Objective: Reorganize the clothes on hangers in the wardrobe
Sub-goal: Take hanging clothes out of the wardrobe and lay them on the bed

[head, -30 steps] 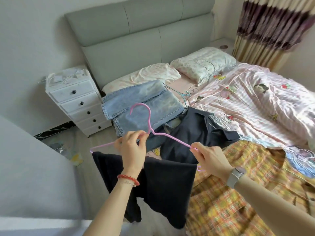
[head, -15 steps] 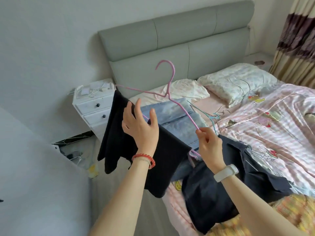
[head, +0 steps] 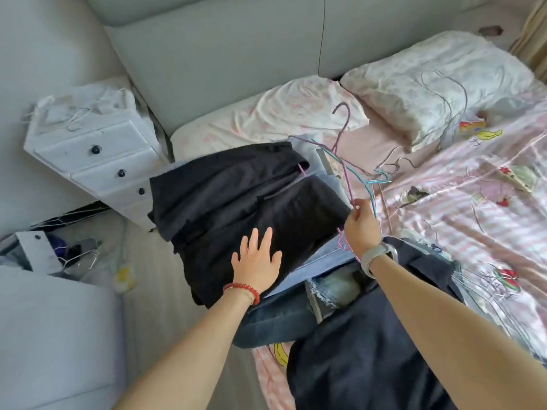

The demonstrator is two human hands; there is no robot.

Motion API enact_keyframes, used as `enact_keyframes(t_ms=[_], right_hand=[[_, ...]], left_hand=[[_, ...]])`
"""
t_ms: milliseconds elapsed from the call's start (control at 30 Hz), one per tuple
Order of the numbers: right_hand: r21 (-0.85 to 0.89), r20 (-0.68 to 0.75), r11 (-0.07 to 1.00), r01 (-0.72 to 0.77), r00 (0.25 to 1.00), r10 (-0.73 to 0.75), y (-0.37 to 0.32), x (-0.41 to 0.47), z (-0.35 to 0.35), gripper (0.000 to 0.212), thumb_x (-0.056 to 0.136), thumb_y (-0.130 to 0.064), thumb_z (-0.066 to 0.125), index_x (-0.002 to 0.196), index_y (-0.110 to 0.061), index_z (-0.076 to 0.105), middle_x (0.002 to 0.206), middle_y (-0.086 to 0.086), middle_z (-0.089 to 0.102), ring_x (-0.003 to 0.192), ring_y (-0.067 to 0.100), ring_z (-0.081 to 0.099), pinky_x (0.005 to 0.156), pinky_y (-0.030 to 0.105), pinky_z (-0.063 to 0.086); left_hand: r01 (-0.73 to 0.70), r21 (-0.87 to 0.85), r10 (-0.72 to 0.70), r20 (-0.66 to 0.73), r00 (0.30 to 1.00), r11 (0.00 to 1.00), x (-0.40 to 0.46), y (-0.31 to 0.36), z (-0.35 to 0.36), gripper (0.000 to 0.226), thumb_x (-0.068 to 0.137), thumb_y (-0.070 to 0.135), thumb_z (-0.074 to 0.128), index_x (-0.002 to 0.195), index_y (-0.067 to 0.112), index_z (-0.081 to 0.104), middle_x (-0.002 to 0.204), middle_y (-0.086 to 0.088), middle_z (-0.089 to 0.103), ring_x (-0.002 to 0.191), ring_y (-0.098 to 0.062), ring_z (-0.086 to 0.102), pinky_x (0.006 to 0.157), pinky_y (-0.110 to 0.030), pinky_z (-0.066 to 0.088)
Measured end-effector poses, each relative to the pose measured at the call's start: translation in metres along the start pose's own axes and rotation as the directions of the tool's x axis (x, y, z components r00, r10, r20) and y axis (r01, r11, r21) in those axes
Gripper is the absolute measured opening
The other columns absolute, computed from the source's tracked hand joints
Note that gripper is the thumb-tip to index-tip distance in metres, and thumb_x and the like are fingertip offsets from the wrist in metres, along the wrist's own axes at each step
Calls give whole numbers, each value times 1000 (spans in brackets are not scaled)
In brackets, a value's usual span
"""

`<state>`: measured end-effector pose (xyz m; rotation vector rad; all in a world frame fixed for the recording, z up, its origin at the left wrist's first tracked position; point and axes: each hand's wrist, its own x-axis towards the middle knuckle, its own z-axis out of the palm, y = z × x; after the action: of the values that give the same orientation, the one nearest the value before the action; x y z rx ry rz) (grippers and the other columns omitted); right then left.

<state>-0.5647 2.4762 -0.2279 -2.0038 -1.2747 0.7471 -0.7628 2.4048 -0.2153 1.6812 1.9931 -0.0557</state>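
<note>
Bedroom corner with bed, pillows and bedside drawers

A grey padded headboard (head: 236,51) stands against the wall behind the bed, with a pale floral pillow (head: 296,113) at the left and a second, whiter pillow (head: 429,84) just beside it to the right; a pink striped quilt (head: 473,208) printed with cartoon figures and fruit covers the right side of the bed. A small white chest of drawers (head: 97,152) with dark round knobs stands on the floor just beside the headboard, and a crumpled white bag (head: 88,105) lies on its top. A striped curtain (head: 535,39) edge shows at far right
</note>
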Motion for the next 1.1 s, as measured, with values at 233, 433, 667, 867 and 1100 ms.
enact_keyframes(t_ms=[233,433,667,867,1100], right_hand=[[-336,237,940,-63,960,149,41,28,3,59,90,-7,34,145,-13,14,150,15,17,137,33,14,109,43,15],[-293,271,947,135,961,-53,-5,13,-4,53,93,-13,33,144,-10,18,151,9,19,139,29,12,114,40,11],[-169,326,900,402,885,-333,-72,-75,-17,47,96,-14,35,142,-7,28,149,10,28,141,25,15,115,39,14],[-125,415,857,500,811,-413,-70,-190,-31,44,96,-15,36,140,-11,33,147,5,33,141,23,17,115,40,16],[-205,684,652,730,583,-437,-14,-332,-36,44,97,-21,31,140,-16,32,150,2,27,141,19,12,115,40,6]], left_hand=[[102,42,-107,138,985,994,30,-13,22,56,97,40,30,147,29,5,156,-4,-1,142,-29,-4,112,-54,6],[74,88,-62,-139,988,993,31,-5,-32,54,97,34,33,147,24,13,155,-7,9,142,-28,4,112,-54,9],[46,82,-5,-442,897,996,-45,-6,-73,52,96,33,38,144,22,23,152,-7,22,140,-24,16,111,-50,15],[112,-63,-128,-427,895,992,-170,-36,-35,51,96,34,37,144,21,27,151,-6,26,135,-24,28,108,-41,29],[226,-34,-226,-281,933,974,-336,-88,62,51,95,35,34,144,23,23,147,-3,28,131,-21,32,107,-37,26]])
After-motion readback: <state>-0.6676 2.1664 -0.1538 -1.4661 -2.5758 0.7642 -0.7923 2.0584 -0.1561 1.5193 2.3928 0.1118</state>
